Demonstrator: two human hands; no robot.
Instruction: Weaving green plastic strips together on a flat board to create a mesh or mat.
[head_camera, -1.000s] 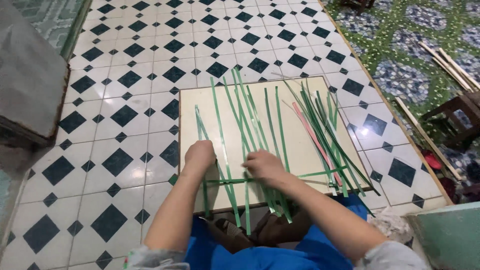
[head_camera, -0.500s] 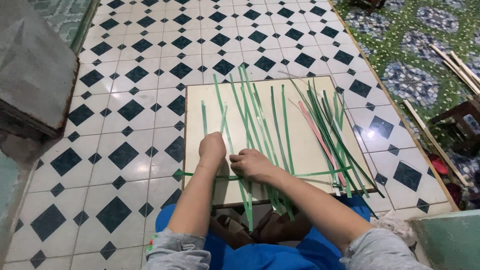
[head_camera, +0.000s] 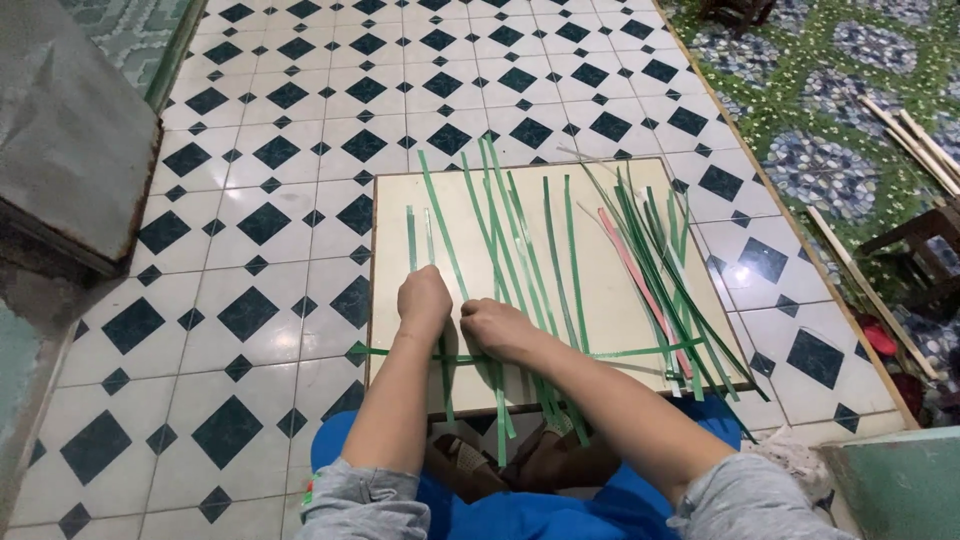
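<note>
Both hands have slid a bit toward the near edge of the board since the earlier frame, and the view has drifted slightly; strips look about the same. Left hand (head_camera: 424, 298) is curled, knuckles up, pressing down on the thin green strips (head_camera: 500, 250) near the board's left-middle; can't tell whether the fingers actually pinch a strip or just pin it flat. Right hand (head_camera: 497, 328) sits just beside the left, nearly touching, fingers bent loosely, resting on the strips where they cross a horizontal green strip (head_camera: 640, 351); grip not clear either.

Green strips lie fanned lengthwise across the cream square board (head_camera: 600, 290), running from the far edge down past the near edge and overhanging toward the lap. Horizontal strip runs crosswise under the hands, sticking out past the board's left edge. Denser bundle of green strips (head_camera: 670, 270) lies on the right half, angled toward the near right corner, with one pink strip (head_camera: 630, 262) among them.

Board lies flat on the white tiled floor with dark diamonds (head_camera: 250, 220). Grey slab (head_camera: 70, 150) at the far left. Green patterned mat (head_camera: 830, 120) to the right, with pale sticks (head_camera: 915, 140) on it. Blue clothing (head_camera: 600, 505) and grey sleeves (head_camera: 365, 500) at the bottom.
</note>
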